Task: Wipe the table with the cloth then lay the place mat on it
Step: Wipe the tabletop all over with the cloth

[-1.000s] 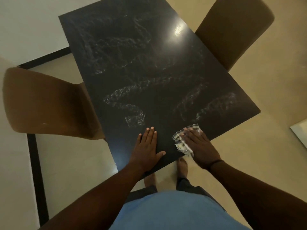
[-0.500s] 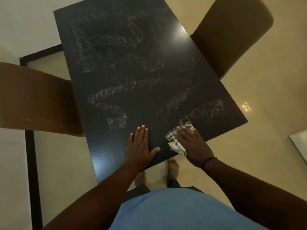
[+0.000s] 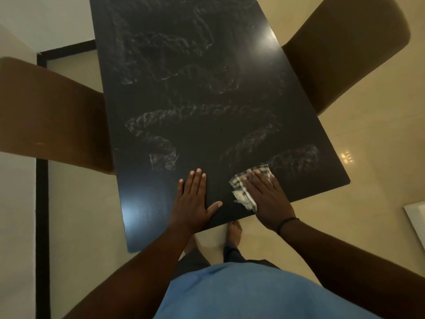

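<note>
A black rectangular table fills the middle of the view, marked with winding damp wipe streaks. My right hand lies flat near the table's near right edge, pressing a small white checked cloth onto the top; the cloth pokes out to the left of and beyond my fingers. My left hand rests flat on the table just to the left, fingers together, thumb out, holding nothing. No place mat is in view.
A brown chair stands at the table's left side and another brown chair at the far right. A white object's corner lies on the beige floor at the right edge. My bare feet stand under the near table edge.
My hands and the cloth have stayed at the same spot on the table's near edge. The head camera has shifted, so the table sits differently in the frame.
</note>
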